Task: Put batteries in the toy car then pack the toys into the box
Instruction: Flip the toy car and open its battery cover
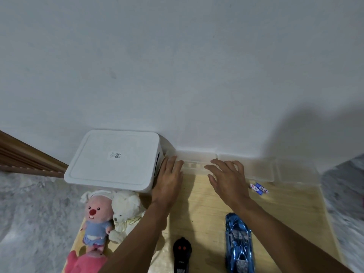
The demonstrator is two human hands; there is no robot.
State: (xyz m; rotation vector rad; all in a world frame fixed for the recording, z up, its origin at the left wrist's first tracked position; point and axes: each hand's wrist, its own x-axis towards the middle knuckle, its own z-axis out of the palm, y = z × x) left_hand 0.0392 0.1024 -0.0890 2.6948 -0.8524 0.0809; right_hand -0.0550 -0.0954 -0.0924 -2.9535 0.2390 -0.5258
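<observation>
Box (113, 161), white and lidded, is noted at the far left of the desk (199, 205), against the wall. Both arms are extended forward. Left hand (169, 175) and right hand (226, 175) are held palm-down, each grip spread, fingertips over a clear tray (262, 170). Blue toy car (238, 246) is recorded nearer, on the right. Batteries (259, 188) lie just beside the right hand.

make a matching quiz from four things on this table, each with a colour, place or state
Things: 1 toy car; 2 batteries; 3 white box; 4 remote control
Match: A lid on; B shiny blue; C black, red buttons; D just right of the right hand
Pairs: 1-B; 2-D; 3-A; 4-C
</observation>
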